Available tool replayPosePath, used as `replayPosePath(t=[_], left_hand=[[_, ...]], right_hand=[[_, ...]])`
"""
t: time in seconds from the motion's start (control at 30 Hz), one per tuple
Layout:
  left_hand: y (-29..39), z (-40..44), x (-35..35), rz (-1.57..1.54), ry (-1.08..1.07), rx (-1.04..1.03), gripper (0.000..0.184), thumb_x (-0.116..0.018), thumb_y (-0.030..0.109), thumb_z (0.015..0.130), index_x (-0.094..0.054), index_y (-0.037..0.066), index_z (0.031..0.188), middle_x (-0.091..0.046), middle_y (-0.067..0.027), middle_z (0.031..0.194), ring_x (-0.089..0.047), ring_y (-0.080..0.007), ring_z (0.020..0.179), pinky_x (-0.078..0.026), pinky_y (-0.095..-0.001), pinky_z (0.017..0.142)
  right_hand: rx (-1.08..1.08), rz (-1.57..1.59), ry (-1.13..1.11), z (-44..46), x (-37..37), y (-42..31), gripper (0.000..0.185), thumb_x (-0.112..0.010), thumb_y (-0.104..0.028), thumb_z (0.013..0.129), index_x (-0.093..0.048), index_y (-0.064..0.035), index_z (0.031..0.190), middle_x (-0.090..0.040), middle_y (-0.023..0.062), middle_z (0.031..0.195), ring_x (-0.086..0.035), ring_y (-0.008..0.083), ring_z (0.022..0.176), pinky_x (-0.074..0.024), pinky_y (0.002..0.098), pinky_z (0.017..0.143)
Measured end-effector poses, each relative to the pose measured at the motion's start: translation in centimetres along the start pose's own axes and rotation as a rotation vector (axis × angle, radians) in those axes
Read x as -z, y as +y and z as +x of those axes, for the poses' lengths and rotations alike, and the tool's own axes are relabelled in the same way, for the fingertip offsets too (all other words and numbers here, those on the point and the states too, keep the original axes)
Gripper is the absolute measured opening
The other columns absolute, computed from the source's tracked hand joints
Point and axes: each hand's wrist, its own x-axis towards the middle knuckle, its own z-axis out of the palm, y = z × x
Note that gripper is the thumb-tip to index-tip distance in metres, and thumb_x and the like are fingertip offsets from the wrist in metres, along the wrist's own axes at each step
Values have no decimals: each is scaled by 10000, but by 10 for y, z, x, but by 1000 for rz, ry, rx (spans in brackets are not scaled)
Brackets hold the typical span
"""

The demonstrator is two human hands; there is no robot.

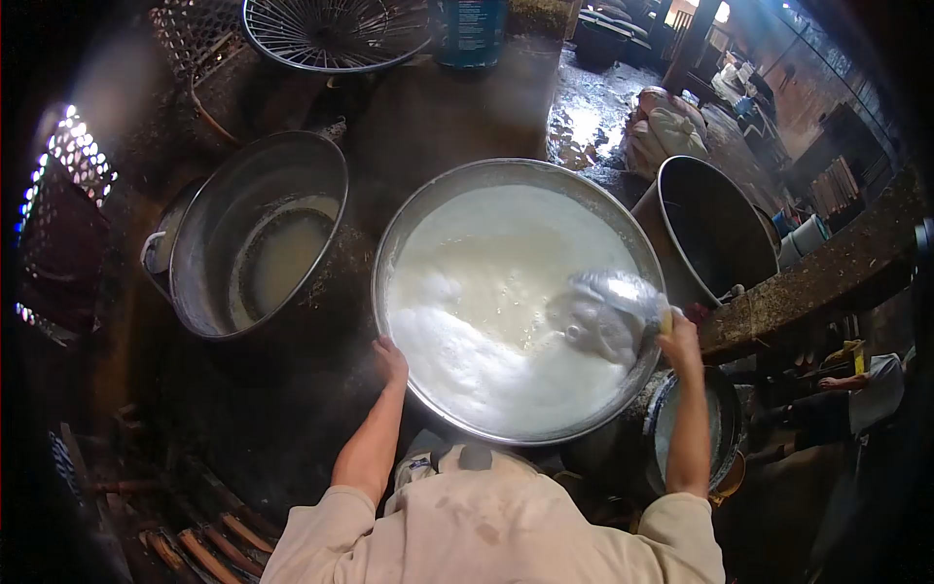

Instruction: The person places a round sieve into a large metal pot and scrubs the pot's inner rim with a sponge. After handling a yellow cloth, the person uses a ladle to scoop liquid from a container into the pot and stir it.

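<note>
A wide round metal pan full of pale liquid stands in front of me. White foam covers much of its left and lower part. My left hand grips the pan's rim at the lower left. At the right side, my right hand is closed round the handle of a metal ladle. The ladle is blurred and lies over the liquid near the right rim, with bubbly foam beside it.
A deep metal pot with some cloudy liquid stands at left. To the right are an upright dark bucket and a lower bucket. A wire rack and blue container are behind. A person is at far right.
</note>
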Motion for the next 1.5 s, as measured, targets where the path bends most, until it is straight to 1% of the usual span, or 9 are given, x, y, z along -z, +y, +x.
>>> replayPosePath(t=[0.17,0.33,0.77,0.87,0.97,1.1,1.3,1.37,1.5], left_hand=[[14,-2,8,14,35,34,432,-307,377,916,-512,-2,945,-576,-259,913,-536,-433,869,-406,-494,754],[21,-3,18,64,-47,66,449,-294,370,916,-512,-21,938,-572,-271,927,-542,-431,875,-417,-489,751],[10,6,14,-77,-146,150,549,-290,395,907,-473,-92,1086,-491,-313,1103,-472,-413,1050,-364,-441,896],[9,15,16,-89,-139,149,427,-334,308,898,-499,-59,1040,-517,-284,1057,-511,-400,980,-400,-433,855],[7,38,16,55,-176,-145,197,-359,83,843,-522,-9,905,-509,-217,961,-546,-362,850,-454,-408,752],[5,66,6,-31,-340,-44,307,-318,201,885,-521,-28,918,-530,-254,998,-519,-373,937,-426,-435,784],[-15,65,-25,-165,-85,-24,470,-308,370,916,-549,-17,1033,-562,-244,1012,-498,-418,946,-376,-458,823],[0,64,-11,-195,-154,15,390,-329,273,913,-538,-51,962,-546,-272,981,-503,-425,922,-393,-464,808],[9,69,-3,-208,-170,-13,468,-297,369,917,-550,-14,1004,-566,-251,968,-505,-422,916,-381,-473,799]], right_hand=[[-34,-110,136,58,-89,40,326,-532,-55,638,-571,-19,960,-620,186,741,-626,285,696,-491,376,637],[-216,203,-214,41,-145,37,218,-569,-32,618,-554,2,832,-561,107,593,-537,181,449,-445,334,372],[-220,327,-437,-60,-237,-76,248,-594,-52,623,-537,22,853,-575,117,595,-552,180,449,-457,321,381],[-217,383,-458,-84,-250,-104,250,-602,-56,625,-537,22,854,-574,115,604,-550,177,451,-468,323,387],[-247,412,-487,-102,-246,-138,274,-609,-54,617,-537,23,869,-575,118,605,-558,185,457,-475,326,399],[-263,500,-518,-116,-232,-171,314,-622,-42,616,-532,22,910,-561,102,599,-544,174,449,-470,317,402],[-208,494,-564,-76,-167,-218,504,-620,20,613,-507,3,1104,-575,85,674,-523,125,470,-433,279,378],[-137,484,-444,-47,-151,-242,475,-628,34,612,-512,11,1073,-578,88,649,-525,133,452,-421,281,355],[194,203,-168,30,-176,-285,350,-571,-32,623,-539,15,969,-589,181,639,-594,245,522,-477,353,453]])
